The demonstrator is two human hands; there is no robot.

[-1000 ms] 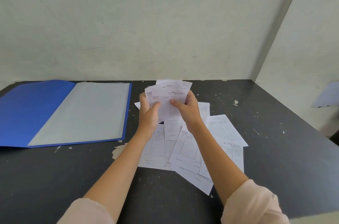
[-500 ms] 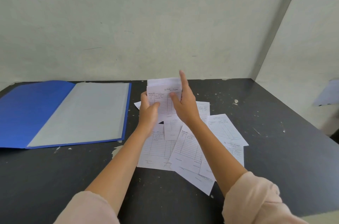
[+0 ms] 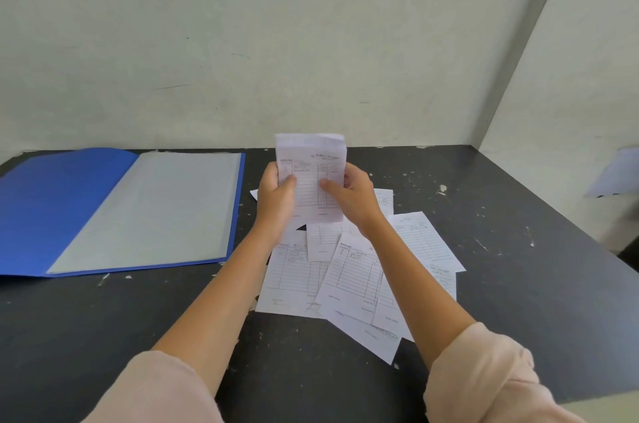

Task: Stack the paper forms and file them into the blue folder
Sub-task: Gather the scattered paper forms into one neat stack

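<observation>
Held stack of forms (image 3: 313, 177): white slips printed with ruled tables and a header line, print blurred and not legible. The stack stands upright, long side vertical, top edges nearly flush, raised above the table (image 3: 518, 267) near its far edge, in front of the pale wall (image 3: 311, 24).

Left hand (image 3: 276, 197): closed on the stack's left edge, thumb across the front face, fingers behind. Right hand (image 3: 352, 201): closed on the right edge, thumb on the front, fingers wrapped behind. Both sleeves pale pink, pushed up the forearms.

Loose forms (image 3: 349, 277): several more slips of the same kind lie flat and overlapping at mixed angles on the dark table, directly below and nearer than the held stack, some partly covered by the forearms.

Blue folder (image 3: 52, 211): lies open and flat at the left of the table, well apart from the hands; blue cover on the left, grey translucent inner sheet (image 3: 155, 208) on the right. No forms visible in it.

Change against earlier frames: at 1.0 s ago the held sheets were fanned and skewed; now their edges are squared into one block. At 0.5 s ago the right hand was open with fingers extended up along the stack's side; now it grips. Loose forms and folder unchanged in position
</observation>
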